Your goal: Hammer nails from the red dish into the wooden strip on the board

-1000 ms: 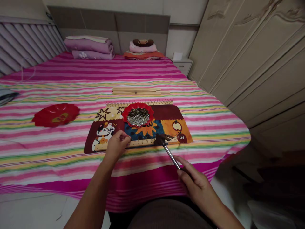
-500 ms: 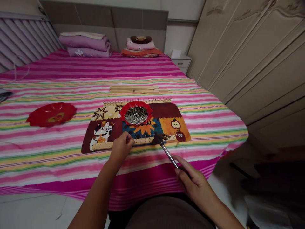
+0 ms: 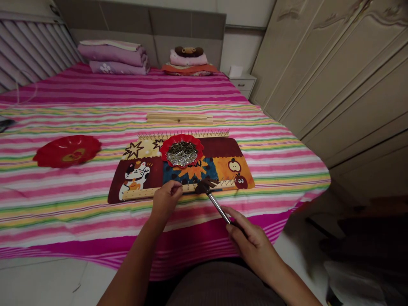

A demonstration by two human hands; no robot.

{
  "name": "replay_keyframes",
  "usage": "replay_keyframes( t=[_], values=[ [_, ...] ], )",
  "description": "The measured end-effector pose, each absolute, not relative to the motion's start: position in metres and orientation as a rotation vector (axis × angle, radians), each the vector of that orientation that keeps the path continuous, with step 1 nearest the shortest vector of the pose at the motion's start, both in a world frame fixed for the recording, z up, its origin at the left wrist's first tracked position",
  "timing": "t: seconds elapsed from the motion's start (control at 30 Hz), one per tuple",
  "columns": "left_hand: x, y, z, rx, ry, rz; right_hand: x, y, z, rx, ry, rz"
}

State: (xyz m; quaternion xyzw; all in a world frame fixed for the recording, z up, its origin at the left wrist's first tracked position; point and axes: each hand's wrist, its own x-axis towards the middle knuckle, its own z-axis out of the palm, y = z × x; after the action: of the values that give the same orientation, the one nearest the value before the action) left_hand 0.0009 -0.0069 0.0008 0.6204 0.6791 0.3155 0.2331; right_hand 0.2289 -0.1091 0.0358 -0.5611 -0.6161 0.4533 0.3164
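A claw hammer (image 3: 218, 205) with a dark head and shiny metal shaft is in my right hand (image 3: 253, 242), whose fingers are wrapped round the grip. The hammer head is over the near wooden strip (image 3: 140, 194), just right of my left hand (image 3: 167, 197). Thumb and fingertips of that hand are pinched together at the strip; what they hold, if anything, is too small to make out. Thin nails (image 3: 227, 182) stand in the strip's right part, while its left part shows small holes. Beyond my hands, a red scalloped bowl (image 3: 164, 158) holds many loose nails (image 3: 181, 154).
Under the strip and bowl lies a patterned mat (image 3: 223, 148) on a striped bedspread (image 3: 280, 170). Behind the bowl, another wooden strip (image 3: 210, 136) bristles with upright nails. Bare wooden strips (image 3: 178, 119) lie farther back. A red plate (image 3: 68, 151) is at left.
My right hand and the hammer have moved left, bringing the head closer to my left hand. My left hand has shifted slightly right along the strip, still pinched.
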Motion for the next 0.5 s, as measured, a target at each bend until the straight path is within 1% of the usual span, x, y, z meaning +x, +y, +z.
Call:
replay_keyframes(
  t=[0.17, 0.5],
  values=[
    [-0.001, -0.008, -0.007, 1.754, 1.839, 0.87, 0.218, -0.099, 0.04, -1.413, -1.686, 1.203],
    [-0.002, -0.01, -0.011, 1.77, 1.811, 0.872, 0.2, -0.081, 0.045, -1.348, -1.716, 1.114]
  ],
)
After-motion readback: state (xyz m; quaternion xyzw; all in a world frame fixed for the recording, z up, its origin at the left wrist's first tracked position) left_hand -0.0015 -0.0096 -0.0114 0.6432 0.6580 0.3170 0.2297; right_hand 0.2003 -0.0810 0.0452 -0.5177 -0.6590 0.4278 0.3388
